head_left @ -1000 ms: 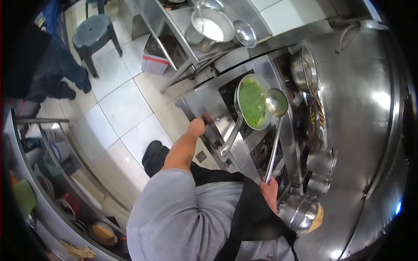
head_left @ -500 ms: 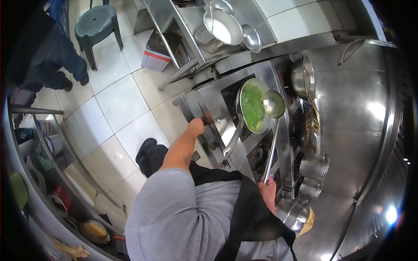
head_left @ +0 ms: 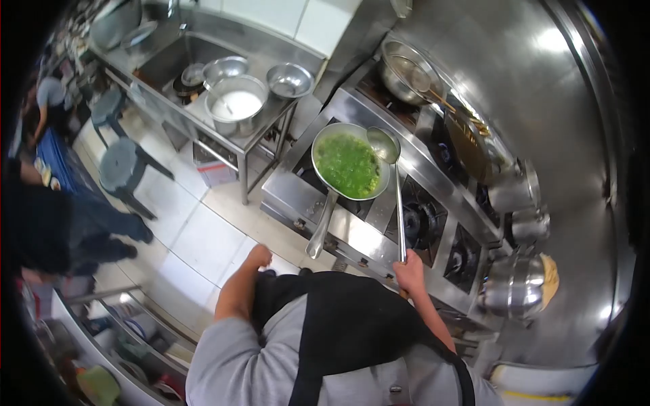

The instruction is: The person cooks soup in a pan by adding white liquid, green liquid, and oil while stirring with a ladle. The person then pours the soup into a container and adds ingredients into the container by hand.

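My right hand [head_left: 409, 272] is closed around the long handle of a steel ladle [head_left: 384, 145]. The ladle's bowl rests at the right rim of a frying pan [head_left: 321, 150]. Bright green food in liquid [head_left: 347, 166] fills this pan, with paler bits at its lower right. The pan sits on a burner of the steel stove [head_left: 365, 237], its handle pointing toward me. In front of the stove, my left hand [head_left: 259, 257] hangs in the air with its fingers curled in, touching nothing that shows.
A pot of white liquid [head_left: 235, 105] and metal bowls [head_left: 290, 81] stand on the steel sink counter [head_left: 145, 91]. Along the stove's back are a large bowl [head_left: 409, 71] and several pots [head_left: 512, 186]. At left are stools [head_left: 124, 164] and a person in dark clothes [head_left: 51, 223].
My left hand has come away from the stove's front edge. The view has turned, showing more of the sink counter. My right hand still grips the ladle at the pan's rim.
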Available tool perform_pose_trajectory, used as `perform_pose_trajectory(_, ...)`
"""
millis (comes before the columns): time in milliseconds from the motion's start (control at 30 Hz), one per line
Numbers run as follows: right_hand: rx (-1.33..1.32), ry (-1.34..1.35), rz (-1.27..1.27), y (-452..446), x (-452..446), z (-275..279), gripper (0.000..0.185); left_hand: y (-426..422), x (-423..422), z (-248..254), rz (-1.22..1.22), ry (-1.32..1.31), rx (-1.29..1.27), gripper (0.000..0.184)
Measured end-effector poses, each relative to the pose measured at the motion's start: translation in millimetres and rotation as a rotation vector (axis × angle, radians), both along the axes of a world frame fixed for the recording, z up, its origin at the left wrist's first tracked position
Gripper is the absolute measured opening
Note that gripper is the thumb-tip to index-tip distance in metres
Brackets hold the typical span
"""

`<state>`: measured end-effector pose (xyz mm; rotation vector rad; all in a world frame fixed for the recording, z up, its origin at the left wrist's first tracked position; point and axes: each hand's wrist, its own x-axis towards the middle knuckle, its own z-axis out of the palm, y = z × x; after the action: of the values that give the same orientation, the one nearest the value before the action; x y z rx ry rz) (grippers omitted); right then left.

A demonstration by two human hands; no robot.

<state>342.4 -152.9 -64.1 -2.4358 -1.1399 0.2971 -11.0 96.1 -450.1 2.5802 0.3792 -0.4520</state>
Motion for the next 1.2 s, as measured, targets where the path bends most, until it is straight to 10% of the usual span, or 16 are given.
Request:
perform_pose_trajectory(33,-0.057,0.107,-0.064,4.3,-7.9,14.6,0.023,-5.6,-24.9,31.8,0.292,0.189,-0.337,0.02)
perform_pose_trajectory(67,-0.034,0.133,-0.087,1.1,-2.8,3.4,0.023,-17.4,-42.9,54.1,0.098,0.394,0.009,0.029)
perform_pose_trajectory(133,0.034,0.054,-0.066,-8.3,10.6,-22.2,0.022,-50.2,-89.3,74.6,0.895,0.151,-0.09,0.043)
perform_pose_trajectory(267,-0.012,0.157,-0.106,-9.0,13.3,-16.6,0.022,-66.7,-115.0,137.8,1.157,0.145,-0.22,0.055)
perform_pose_trajectory(367,0.033,0.225,-0.131,-6.8,12.0,-9.3,0.02,-44.3,-81.2,166.3,1.267,-0.078,-0.773,0.054)
perform_pose_trajectory(467,0.037,0.259,-0.141,-6.7,12.3,-4.3,0.02,-52.0,32.5,366.9,1.423,-0.361,-1.572,0.046)
perform_pose_trajectory(633,0.069,0.33,-0.151,-2.1,11.1,4.0,0.02,-39.9,121.9,343.2,0.985,-0.14,-1.94,0.028)
perform_pose_trajectory(1200,0.085,0.363,-0.092,-2.1,10.6,-6.4,0.023,-52.6,94.8,345.1,1.12,-0.173,-1.809,0.028)
